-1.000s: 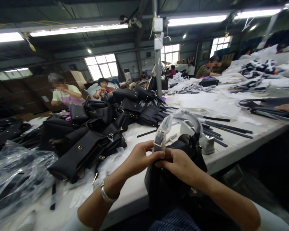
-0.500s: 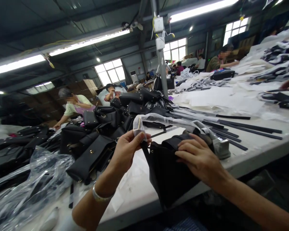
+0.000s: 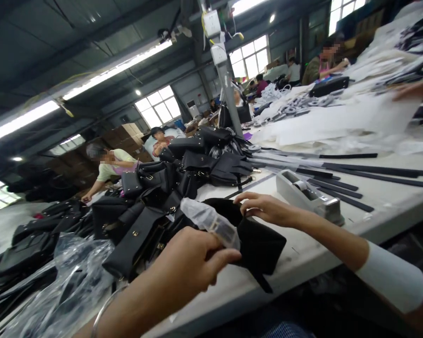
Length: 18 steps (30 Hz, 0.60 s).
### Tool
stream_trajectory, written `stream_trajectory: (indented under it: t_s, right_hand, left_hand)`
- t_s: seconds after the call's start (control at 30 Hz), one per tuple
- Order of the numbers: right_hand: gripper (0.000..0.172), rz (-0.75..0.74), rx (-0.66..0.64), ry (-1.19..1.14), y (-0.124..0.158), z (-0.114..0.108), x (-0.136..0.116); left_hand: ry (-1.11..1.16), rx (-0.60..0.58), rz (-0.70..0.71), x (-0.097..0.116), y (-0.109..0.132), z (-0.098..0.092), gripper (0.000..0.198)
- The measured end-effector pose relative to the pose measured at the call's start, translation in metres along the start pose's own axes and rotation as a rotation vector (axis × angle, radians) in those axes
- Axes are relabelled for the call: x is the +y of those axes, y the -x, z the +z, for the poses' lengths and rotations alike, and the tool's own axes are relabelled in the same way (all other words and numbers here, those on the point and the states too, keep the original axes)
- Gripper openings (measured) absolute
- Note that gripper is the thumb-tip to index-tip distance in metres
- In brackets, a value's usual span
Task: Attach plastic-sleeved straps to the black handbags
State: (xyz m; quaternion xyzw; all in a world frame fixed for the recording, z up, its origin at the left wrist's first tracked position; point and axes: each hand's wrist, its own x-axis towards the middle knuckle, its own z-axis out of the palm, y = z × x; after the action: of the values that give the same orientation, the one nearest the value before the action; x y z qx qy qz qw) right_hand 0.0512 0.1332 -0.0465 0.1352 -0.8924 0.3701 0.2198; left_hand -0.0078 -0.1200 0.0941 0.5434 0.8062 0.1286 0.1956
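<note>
A black handbag point(image 3: 261, 241) lies flat on the white table point(image 3: 303, 263) in front of me. Its strap point(image 3: 211, 223) is wrapped in clear plastic and rises toward my left hand point(image 3: 193, 263), which is closed around the wrapped end. My right hand point(image 3: 268, 209) rests on the bag's far top edge, with the fingers curled onto the black material. A bracelet sits on my left wrist and a white sleeve on my right forearm.
A heap of black handbags point(image 3: 169, 183) fills the table to the left. Crumpled clear plastic point(image 3: 66, 277) lies at near left. A grey tape dispenser point(image 3: 310, 197) and long black strips point(image 3: 359, 176) lie to the right. Other people point(image 3: 109, 164) work beyond.
The bag has gone from held upright at the table edge to lying flat on the table. My left hand pulled the wrapped strap toward me. The view has swung left and tilted.
</note>
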Motion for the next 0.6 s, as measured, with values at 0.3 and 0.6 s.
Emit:
stream_trajectory:
  t_s: [0.3,0.6]
  right_hand:
    - [0.023,0.017,0.098,-0.048,0.0,-0.004,0.018]
    - [0.02,0.063,0.157,-0.033,0.007,0.0,0.042]
  left_hand:
    - [-0.79,-0.127,0.697,0.018,-0.068,0.044,0.009]
    - [-0.842,-0.186,0.328,-0.007,-0.096,0.005,0.003]
